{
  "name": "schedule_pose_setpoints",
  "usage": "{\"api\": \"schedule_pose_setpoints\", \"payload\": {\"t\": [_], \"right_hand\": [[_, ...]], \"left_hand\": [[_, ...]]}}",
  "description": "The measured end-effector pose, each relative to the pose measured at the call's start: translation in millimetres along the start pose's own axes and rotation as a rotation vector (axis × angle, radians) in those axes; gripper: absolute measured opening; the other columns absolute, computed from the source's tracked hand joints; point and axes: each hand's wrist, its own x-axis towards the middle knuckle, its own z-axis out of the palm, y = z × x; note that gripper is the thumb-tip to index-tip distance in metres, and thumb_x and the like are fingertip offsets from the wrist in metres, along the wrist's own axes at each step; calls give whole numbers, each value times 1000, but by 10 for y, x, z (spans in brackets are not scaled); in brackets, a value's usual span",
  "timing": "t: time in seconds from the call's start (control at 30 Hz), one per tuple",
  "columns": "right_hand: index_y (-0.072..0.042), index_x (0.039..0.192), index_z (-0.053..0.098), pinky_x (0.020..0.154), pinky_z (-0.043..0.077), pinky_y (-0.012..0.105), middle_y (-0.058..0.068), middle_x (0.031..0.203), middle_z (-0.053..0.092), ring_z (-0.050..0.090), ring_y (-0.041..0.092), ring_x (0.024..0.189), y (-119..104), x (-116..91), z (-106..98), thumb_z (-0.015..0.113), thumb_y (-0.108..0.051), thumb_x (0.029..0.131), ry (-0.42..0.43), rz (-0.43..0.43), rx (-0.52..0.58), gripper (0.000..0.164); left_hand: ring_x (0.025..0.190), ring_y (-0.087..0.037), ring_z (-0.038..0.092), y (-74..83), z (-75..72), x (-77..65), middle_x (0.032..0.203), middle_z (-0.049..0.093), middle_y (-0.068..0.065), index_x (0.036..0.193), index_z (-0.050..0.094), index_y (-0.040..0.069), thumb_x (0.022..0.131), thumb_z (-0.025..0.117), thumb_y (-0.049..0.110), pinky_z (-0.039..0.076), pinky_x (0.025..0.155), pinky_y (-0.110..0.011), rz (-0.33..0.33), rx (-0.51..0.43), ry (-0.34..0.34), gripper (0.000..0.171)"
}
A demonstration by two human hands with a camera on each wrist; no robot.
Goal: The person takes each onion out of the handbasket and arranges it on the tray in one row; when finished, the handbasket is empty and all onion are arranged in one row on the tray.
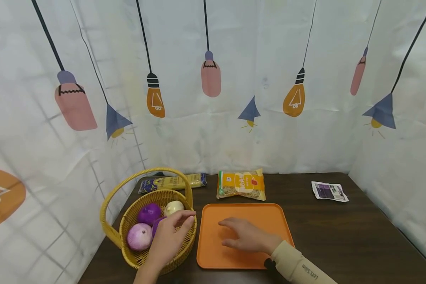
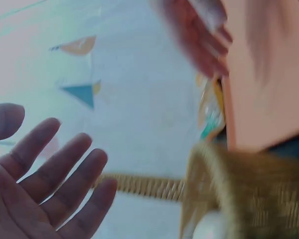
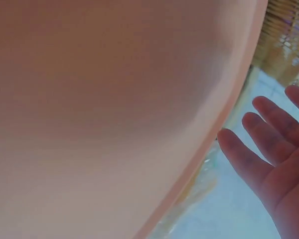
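My left hand hovered over basket, fingers parted, empty; onions lay inside. Right hand, fingers spread, held nothing above tray. Cupped fingers, clear of handle, seemed best.

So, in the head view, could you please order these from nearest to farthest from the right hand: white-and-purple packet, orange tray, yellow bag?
1. Orange tray: directly beneath the right hand.
2. Yellow bag: just beyond the tray's far edge.
3. White-and-purple packet: at the back, on the right.
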Motion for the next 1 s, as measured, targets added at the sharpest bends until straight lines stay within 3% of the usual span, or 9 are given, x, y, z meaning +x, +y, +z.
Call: {"api": "schedule_pose_setpoints", "payload": {"t": [0.2, 0.37, 0.5, 0.6, 0.7, 0.77, 0.83, 0.9, 1.0], "right_hand": [[-19, 145, 46, 101, 44, 42, -3, 144, 49, 48, 19, 130, -124, 9, 3, 54, -46, 98, -22, -33, 39, 56], [-18, 145, 47, 101, 43, 41, -3, 144, 49, 47, 18, 131, -239, 108, 38, 51, -45, 99, -14, -65, 71, 54], [-19, 144, 48, 101, 44, 37, -4, 142, 50, 48, 16, 129, -365, 241, 100, 52, -43, 99, 25, -85, 94, 51], [-20, 143, 49, 98, 46, 34, -4, 140, 51, 51, 16, 126, -448, 336, 151, 54, -39, 99, 84, -110, 116, 48], [-20, 141, 49, 96, 47, 34, -3, 137, 52, 54, 17, 122, -506, 411, 190, 56, -35, 99, 158, -139, 127, 45], [-20, 140, 50, 94, 49, 33, -2, 135, 53, 56, 18, 119, -537, 457, 214, 57, -32, 99, 199, -157, 150, 43], [-19, 138, 52, 91, 50, 32, 0, 132, 55, 58, 18, 116, -572, 503, 233, 59, -28, 98, 242, -172, 169, 41], [-19, 136, 54, 89, 51, 32, 0, 129, 57, 59, 18, 113, -600, 548, 252, 60, -26, 97, 281, -181, 186, 39], [-20, 132, 57, 85, 51, 30, -1, 126, 59, 60, 17, 106, -644, 607, 275, 62, -24, 96, 335, -175, 194, 36]], "left_hand": [[87, -8, 67, -14, -238, -70, 103, 72, 8, 106, 72, 21, 97, 61, 24, 51, 73, -22, -10, 39, 285, 14], [94, -6, 64, 32, -383, -126, 106, 71, 5, 111, 70, 12, 98, 58, 15, 47, 79, -13, 17, -67, 485, 17], [96, -6, 64, -49, -485, -152, 104, 72, 2, 109, 68, -2, 94, 58, 0, 46, 80, -13, 154, -149, 718, 18], [96, -11, 65, -107, -556, -136, 101, 72, -5, 100, 66, -14, 89, 57, -6, 47, 80, -16, 306, -212, 944, 16], [98, -15, 65, -106, -590, -111, 97, 71, -14, 91, 63, -20, 83, 56, -8, 47, 84, -19, 407, -212, 1168, 16], [98, -16, 64, -134, -609, -110, 99, 70, -15, 90, 63, -19, 81, 55, -7, 48, 86, -21, 379, -165, 1273, 18], [102, -16, 62, -236, -630, -127, 105, 69, -12, 98, 64, -16, 81, 55, -5, 47, 88, -22, 284, -118, 1306, 22], [108, -15, 59, -401, -662, -142, 114, 66, -8, 110, 65, -9, 83, 55, -4, 46, 89, -22, 150, -97, 1258, 29], [114, -13, 54, -651, -698, -172, 124, 60, -3, 132, 57, 7, 88, 59, 4, 42, 92, -18, -116, -50, 1071, 44]]}}
